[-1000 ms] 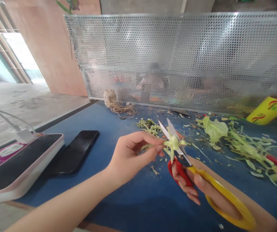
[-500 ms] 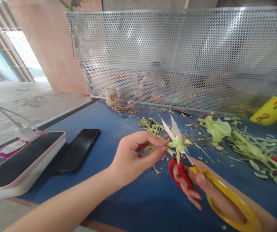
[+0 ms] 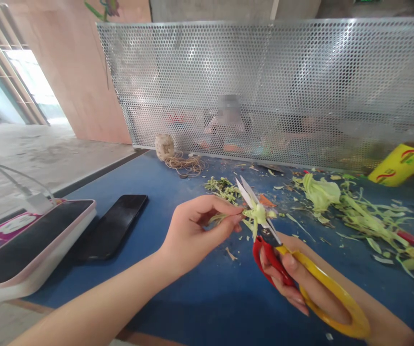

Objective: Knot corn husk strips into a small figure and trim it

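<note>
Between thumb and forefinger, my left hand (image 3: 195,230) pinches a pale green plant piece (image 3: 259,214), perhaps a flower or stem head. My right hand (image 3: 286,274) grips scissors (image 3: 268,233) with one red and one yellow handle. The scissor blades are slightly apart and lie across the plant piece, pointing away from me. Just beyond my left hand is a small heap of green buds or stem bits (image 3: 224,189). Part of the plant piece is hidden by my fingers.
At left on the blue table (image 3: 207,298) lie a black phone (image 3: 116,226) and a thick pink-cased device (image 3: 44,245). Tangled twine (image 3: 187,165) lies near a pale block (image 3: 164,146). Leaf trimmings (image 3: 369,216) and a yellow container (image 3: 401,165) are at right. A perforated metal panel (image 3: 199,72) stands behind.
The scissor blades have drawn closer together around the plant piece, and the handles have come nearer each other. My left hand keeps its pinch. The view has shifted slightly.
</note>
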Tool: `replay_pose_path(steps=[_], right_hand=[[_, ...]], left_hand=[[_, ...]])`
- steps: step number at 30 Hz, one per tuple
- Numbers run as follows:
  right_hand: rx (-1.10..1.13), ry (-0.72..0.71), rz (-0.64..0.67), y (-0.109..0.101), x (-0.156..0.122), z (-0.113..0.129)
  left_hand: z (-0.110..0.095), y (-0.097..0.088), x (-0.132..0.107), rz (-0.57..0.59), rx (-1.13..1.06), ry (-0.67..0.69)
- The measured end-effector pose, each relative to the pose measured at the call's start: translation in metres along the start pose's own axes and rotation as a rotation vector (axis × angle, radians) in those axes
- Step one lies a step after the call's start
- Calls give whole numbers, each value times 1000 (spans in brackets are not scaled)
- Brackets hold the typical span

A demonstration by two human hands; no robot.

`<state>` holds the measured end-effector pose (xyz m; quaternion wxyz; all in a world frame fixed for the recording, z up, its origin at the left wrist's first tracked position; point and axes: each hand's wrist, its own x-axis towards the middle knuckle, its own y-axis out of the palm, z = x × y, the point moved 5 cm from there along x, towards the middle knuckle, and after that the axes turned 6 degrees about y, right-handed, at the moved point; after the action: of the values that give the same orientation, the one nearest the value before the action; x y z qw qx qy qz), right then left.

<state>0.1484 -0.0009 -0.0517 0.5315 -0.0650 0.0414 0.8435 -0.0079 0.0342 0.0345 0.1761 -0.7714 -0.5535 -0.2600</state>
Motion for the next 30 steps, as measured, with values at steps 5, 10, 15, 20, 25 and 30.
replay_pose_path(steps=[5,10,15,20,25,30], right_hand=[[20,-33,24,-2,1,19],[-105,-131,-156,-10,4,48],[-57,-134,-331,-21,14,52],[-60,-63,-424,-28,19,49],[-60,-48,-444,-29,18,53],[-107,-99,-365,-29,19,48]], left_hand=[[2,-4,1,-54,18,-29],[8,-6,1,-122,159,-40],[21,9,-3,-17,250,-116],[30,18,-8,70,310,-202],[34,24,-6,252,270,-303],[39,28,-5,324,190,-391]])
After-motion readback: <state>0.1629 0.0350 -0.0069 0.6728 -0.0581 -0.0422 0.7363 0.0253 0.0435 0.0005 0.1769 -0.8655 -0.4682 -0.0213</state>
